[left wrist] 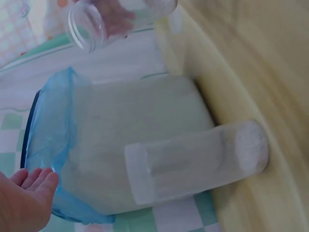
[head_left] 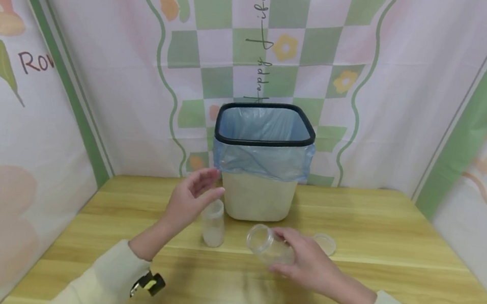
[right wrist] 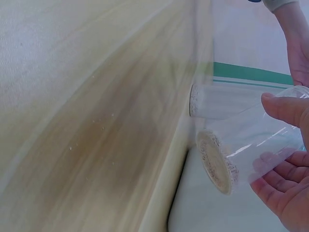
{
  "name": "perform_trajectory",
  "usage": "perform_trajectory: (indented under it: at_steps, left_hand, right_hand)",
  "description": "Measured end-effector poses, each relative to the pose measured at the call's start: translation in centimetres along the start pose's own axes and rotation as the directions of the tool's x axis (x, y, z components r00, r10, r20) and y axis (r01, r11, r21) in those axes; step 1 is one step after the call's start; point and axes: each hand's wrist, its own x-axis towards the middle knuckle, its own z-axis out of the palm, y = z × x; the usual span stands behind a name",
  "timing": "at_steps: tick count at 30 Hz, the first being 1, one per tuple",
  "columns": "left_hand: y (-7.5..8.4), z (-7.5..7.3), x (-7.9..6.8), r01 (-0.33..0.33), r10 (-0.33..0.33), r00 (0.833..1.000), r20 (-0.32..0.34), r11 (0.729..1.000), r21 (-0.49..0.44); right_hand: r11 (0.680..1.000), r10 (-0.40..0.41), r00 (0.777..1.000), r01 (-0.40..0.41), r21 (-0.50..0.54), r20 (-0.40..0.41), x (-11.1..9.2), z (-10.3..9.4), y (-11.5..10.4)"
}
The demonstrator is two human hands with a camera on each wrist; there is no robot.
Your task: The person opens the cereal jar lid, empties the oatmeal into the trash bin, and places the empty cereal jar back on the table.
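Cloth with green and white squares (head_left: 216,7) is hanging behind the wooden counter (head_left: 377,221), right along its back edge. Near that edge, a pale bin (head_left: 255,200) is standing, with a blue bag (head_left: 265,160) folding over its sides and a black rim (head_left: 263,143) going round its top. Just in front of the bin, toward its left side, a clear jar (head_left: 213,230) is standing upright, with white stuff sitting at its bottom. The left hand (head_left: 191,196) is floating near this jar, not touching it; its grip is spreading loosely, fingers bending a little. The right hand (head_left: 308,258) is holding another see-through jar (head_left: 278,253), its grip pinching the side between thumb and fingers. That jar is leaning, its mouth pointing up and left. Between the two jars, a gap is showing. Behind the right hand, a round lid (head_left: 327,244) is lying flat, well inside the right edge.
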Motion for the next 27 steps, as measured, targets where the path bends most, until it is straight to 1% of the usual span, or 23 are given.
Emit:
perform_trajectory:
  at_steps: [3, 7, 11, 19, 24, 27]
  left_hand:
    - [0.4, -0.5, 1.3, -0.002, 0.003, 0.999, -0.039, 1.0, 0.019]
    - [0.8, -1.0, 2.9, 0.02, -0.016, 0.997, -0.082, 0.999, 0.05]
    - [0.8, -1.2, 4.6, 0.037, -0.027, 0.992, -0.121, 0.996, 0.08]
    - [1.3, -1.1, 7.5, 0.031, -0.01, 0.987, -0.16, 0.991, 0.131]
    - [1.6, -1.1, 9.1, 0.06, -0.021, 0.983, -0.183, 0.976, 0.209]
    - [1.6, -1.0, 10.0, 0.072, -0.024, 0.981, -0.195, 0.967, 0.246]
  right_hand:
    - [1.0, -0.006, 1.0, 0.006, -0.014, -0.005, 0.0, -0.3, 0.1]
    - [0.999, -0.023, 1.0, 0.023, -0.027, -0.012, 0.0, -0.6, 0.2]
    - [0.999, -0.035, 0.999, 0.034, -0.032, -0.016, 0.1, -0.9, 0.1]
    - [0.999, -0.036, 0.999, 0.035, -0.035, -0.016, 0.0, -1.4, 0.0]
    - [0.998, -0.045, 0.999, 0.044, -0.043, -0.019, -0.1, -1.4, -0.1]
    - [0.998, -0.032, 0.999, 0.031, -0.046, -0.023, -0.1, -1.4, -0.1]
